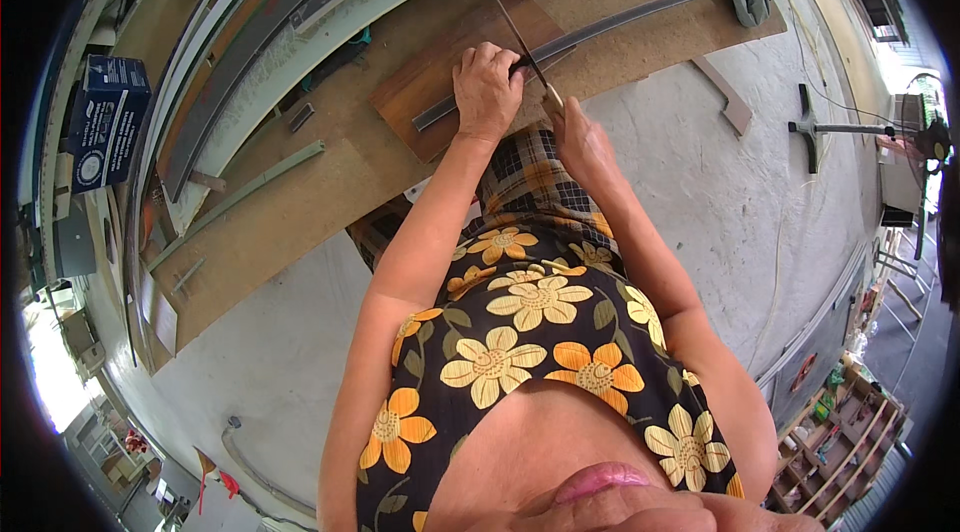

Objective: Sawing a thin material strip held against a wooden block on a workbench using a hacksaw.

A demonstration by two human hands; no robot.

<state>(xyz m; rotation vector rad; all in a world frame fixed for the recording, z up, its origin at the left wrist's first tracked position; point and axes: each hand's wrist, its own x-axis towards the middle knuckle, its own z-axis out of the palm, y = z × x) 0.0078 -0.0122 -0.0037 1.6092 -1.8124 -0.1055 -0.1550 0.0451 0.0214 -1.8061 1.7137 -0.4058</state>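
Observation:
My left hand (pixel 487 92) is closed over a long dark grey strip (pixel 640 15), pressing it down on a brown wooden board (pixel 400 97). The strip's short end sticks out to the left of that hand, and its long end runs off to the far right. My right hand (pixel 583 142) grips the light handle of a saw (pixel 513 25). Its long, thin blade points away from me and crosses the strip just right of my left hand. Whether the blade has cut into the strip cannot be made out.
Beneath the board lies a large brown sheet (pixel 340 182). Long panels and strips (pixel 250 42) are stacked at the left, near a blue box (pixel 105 122). A small dark offcut (pixel 301 117) lies left of the board. At the far right are a grey cloth (pixel 748 0) and a fan (pixel 935 139).

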